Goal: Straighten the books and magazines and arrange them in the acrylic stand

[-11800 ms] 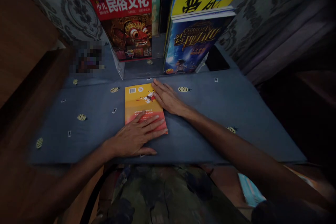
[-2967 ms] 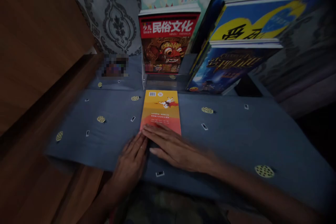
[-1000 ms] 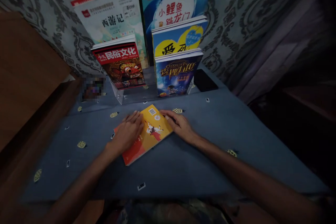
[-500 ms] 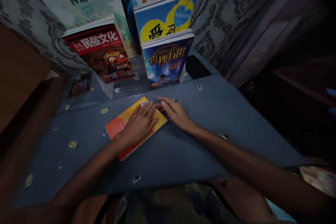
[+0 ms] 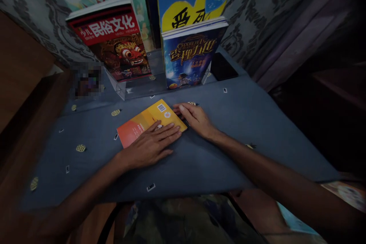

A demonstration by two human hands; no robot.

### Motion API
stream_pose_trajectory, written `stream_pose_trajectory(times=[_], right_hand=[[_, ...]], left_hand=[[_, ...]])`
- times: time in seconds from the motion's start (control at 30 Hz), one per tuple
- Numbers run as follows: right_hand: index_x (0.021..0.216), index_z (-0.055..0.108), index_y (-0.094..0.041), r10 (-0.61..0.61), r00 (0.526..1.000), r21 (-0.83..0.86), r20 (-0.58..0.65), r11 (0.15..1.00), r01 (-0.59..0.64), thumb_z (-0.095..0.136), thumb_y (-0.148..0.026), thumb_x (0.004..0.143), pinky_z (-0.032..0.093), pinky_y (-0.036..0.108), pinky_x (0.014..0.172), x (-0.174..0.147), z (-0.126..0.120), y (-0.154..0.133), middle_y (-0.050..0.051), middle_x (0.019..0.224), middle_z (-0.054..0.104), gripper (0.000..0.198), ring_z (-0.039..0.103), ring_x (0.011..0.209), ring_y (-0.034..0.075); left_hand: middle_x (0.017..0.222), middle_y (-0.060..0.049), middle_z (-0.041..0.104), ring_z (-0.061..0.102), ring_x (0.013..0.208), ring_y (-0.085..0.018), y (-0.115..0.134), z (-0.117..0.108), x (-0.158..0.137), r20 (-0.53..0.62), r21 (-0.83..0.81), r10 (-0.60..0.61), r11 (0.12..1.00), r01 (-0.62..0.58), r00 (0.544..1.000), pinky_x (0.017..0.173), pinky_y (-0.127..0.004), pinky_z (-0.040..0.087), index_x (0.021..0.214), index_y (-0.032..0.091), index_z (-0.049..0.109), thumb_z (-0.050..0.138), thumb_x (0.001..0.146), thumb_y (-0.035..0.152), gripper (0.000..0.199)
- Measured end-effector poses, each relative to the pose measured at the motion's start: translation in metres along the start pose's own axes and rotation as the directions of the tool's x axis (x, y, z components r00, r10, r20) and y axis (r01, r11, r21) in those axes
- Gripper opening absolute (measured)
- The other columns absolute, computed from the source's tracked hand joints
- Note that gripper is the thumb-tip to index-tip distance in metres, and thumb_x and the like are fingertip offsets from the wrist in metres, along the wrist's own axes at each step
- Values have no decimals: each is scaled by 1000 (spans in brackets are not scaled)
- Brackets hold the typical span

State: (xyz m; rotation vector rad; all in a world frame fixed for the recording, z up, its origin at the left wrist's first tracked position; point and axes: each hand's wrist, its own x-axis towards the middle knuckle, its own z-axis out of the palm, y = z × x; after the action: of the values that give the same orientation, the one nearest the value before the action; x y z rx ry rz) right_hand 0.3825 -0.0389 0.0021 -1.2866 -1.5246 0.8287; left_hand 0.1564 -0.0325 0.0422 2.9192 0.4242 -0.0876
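Observation:
An orange and yellow book [image 5: 137, 126] lies on the table, its barcode side up. My left hand [image 5: 153, 145] rests flat across its near edge, fingers spread towards the yellow corner and covering part of the cover. Close by the book's right edge is my right hand [image 5: 196, 119], turned on its side with loosely bent fingers. Its lower fingers are partly hidden, and whether they touch the book I cannot tell. Nothing shows in its grasp.
Behind my hands, a clear stand [image 5: 121, 90] holds upright books, among them a red mask book [image 5: 126, 51] and a dark blue book [image 5: 190, 59]. A black flat object [image 5: 224, 66] lies right of it. Blue cloth with pineapple prints covers the table [image 5: 251, 122].
My left hand has slid off the middle of the book towards its near edge, uncovering the barcode and more of the cover. My right hand stays by the right edge. The view has shifted slightly.

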Motion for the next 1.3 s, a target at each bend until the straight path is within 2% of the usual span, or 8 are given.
stream_pose_trajectory(times=[0.2, 0.33, 0.5, 0.63, 0.8, 0.93, 1.07, 1.3], right_hand=[[111, 73, -20, -8, 1000, -113, 11, 994, 10, 37, -65, 98, 58, 36, 73, -3, -2, -6, 9, 102, 77, 59, 73, 89, 25], [112, 73, -21, 2, 1000, -131, 13, 991, -1, 39, -65, 97, 57, 37, 76, -3, -2, -7, 8, 102, 78, 57, 72, 88, 25], [116, 71, -23, 13, 1000, -56, 15, 998, -12, 42, -66, 96, 57, 40, 85, 0, 0, -5, 9, 109, 77, 56, 72, 99, 26], [124, 68, -23, -4, 999, 6, 35, 1000, 4, 43, -62, 97, 55, 43, 93, 6, 0, -4, 9, 112, 76, 53, 70, 106, 26], [120, 71, -26, -88, 996, -116, 30, 989, 91, 41, -58, 99, 48, 49, 105, 10, 0, -2, 7, 121, 74, 49, 65, 119, 29], [123, 70, -27, -139, 984, -147, 113, 977, 155, 39, -54, 101, 45, 50, 108, 7, 5, 2, 6, 129, 71, 47, 62, 124, 28], [126, 68, -26, -207, 961, -188, 186, 952, 241, 37, -49, 102, 43, 53, 109, 3, 10, 0, 8, 132, 69, 45, 61, 125, 28], [128, 67, -25, -287, 922, -157, 259, 930, 334, 36, -41, 104, 42, 52, 113, -6, 16, -4, 8, 134, 68, 42, 57, 131, 25]], left_hand=[[164, -5, 28, 23, 153, -22, -13, -16, -56, 62, -76, 2, 997, 2, 998, 127, -47, 13, 161, 29, 6, 44, 100, 55, 76], [164, -7, 27, 24, 153, -27, -22, -26, -96, 135, -60, -35, 997, 44, 990, 125, -49, 17, 160, 31, 5, 55, 91, 64, 92], [163, -4, 31, 33, 150, -24, -33, -16, -115, 98, 90, -56, 995, 47, 994, 123, -45, 21, 159, 37, 19, 49, 100, 50, 67], [156, -4, 46, 45, 143, -22, -27, -4, -108, 15, 220, -78, 973, 73, 997, 116, -41, 32, 155, 38, 32, 43, 102, 48, 55], [147, -11, 56, 55, 132, -30, 7, 6, -79, -99, 346, -267, 894, 285, 959, 98, -42, 48, 149, 30, 47, 41, 103, 49, 51], [140, -15, 61, 62, 119, -32, 28, 9, -47, -139, 338, -417, 832, 439, 898, 90, -43, 54, 144, 26, 54, 41, 101, 53, 52], [133, -16, 64, 64, 111, -31, 36, 5, -25, -139, 298, -503, 800, 521, 853, 79, -40, 58, 140, 21, 56, 41, 100, 56, 55], [133, -17, 63, 62, 110, -32, 42, 4, -19, -155, 284, -540, 777, 561, 827, 77, -41, 58, 139, 14, 56, 41, 100, 57, 60]])
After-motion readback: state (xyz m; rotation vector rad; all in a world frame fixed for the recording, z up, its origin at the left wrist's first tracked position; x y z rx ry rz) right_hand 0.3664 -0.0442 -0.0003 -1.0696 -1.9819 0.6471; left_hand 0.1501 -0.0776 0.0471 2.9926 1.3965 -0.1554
